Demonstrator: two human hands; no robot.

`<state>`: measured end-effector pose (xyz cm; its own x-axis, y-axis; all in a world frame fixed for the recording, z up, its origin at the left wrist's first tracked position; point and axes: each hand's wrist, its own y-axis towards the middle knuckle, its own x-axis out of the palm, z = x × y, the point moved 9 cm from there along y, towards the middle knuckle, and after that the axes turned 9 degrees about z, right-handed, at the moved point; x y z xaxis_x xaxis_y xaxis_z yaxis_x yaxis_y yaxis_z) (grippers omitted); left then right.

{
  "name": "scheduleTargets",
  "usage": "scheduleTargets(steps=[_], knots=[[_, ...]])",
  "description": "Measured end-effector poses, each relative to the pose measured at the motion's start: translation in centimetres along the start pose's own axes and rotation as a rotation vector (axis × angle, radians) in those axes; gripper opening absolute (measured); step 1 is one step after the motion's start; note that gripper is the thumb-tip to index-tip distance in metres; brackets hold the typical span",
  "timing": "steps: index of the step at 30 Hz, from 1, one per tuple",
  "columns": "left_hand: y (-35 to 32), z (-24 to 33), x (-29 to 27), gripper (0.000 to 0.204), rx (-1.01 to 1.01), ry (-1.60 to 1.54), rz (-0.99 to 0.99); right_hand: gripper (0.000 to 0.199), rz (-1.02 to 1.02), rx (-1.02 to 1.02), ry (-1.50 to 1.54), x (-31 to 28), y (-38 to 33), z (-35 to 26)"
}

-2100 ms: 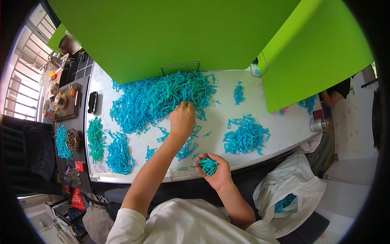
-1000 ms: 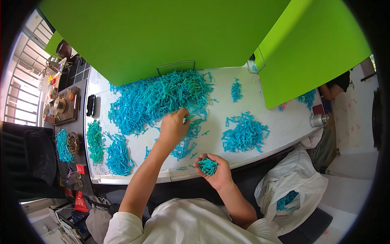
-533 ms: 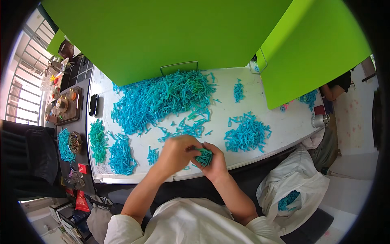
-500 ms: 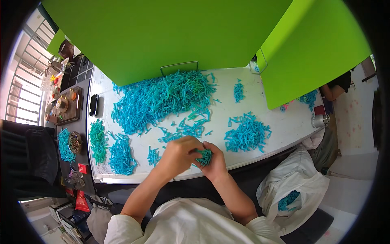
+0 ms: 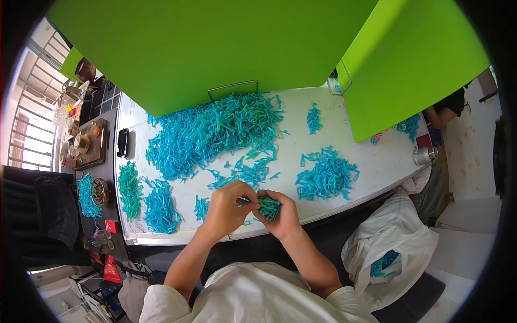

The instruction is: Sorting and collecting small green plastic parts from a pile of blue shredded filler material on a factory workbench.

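Observation:
My right hand [image 5: 285, 216] is curled around a bunch of small teal-green plastic pieces [image 5: 268, 209], held just above the table's near edge. Beside it, my left hand [image 5: 227, 209] has thumb and forefinger pinched at the left side of the bunch, with a small blue plastic piece [image 5: 244, 199] showing between the fingers. Past my hands lie loose blue pieces [image 5: 249, 172] and, farther back, a large heap of the same pieces [image 5: 207, 134]. The exact kind of these slim, short pieces is too small to make out.
Smaller piles of pieces lie on the white table: a green one [image 5: 129, 188], a blue one [image 5: 160, 207] and another blue one [image 5: 327, 175]. Green upright panels [image 5: 215, 48] rise at the back. A white sack [image 5: 388, 237] holding blue pieces stands at the right.
My left hand has drawn slightly left, and its pinched fingers now show a blue piece. The right hand keeps the bunch, which is more in sight. The whole view has shifted a little.

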<state>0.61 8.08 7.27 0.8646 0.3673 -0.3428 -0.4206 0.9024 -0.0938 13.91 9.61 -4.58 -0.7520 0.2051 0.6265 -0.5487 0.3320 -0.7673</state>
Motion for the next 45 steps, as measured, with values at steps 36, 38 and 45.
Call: scheduleTargets(steps=[36,38,45], knots=[[2.4,1.7,0.5,0.007,0.119,0.302,-0.105,0.028,0.043,-0.052,0.036,-1.1,-0.9,-0.9],[2.4,2.3,1.8,0.009,0.17,0.292,-0.179,0.028,0.026,-0.048,0.059,-1.1,-0.7,-0.9],[8.8,-3.4,2.2,0.014,0.18,0.581,0.21,0.029,-0.008,-0.021,0.026,-0.8,-1.6,-0.9]])
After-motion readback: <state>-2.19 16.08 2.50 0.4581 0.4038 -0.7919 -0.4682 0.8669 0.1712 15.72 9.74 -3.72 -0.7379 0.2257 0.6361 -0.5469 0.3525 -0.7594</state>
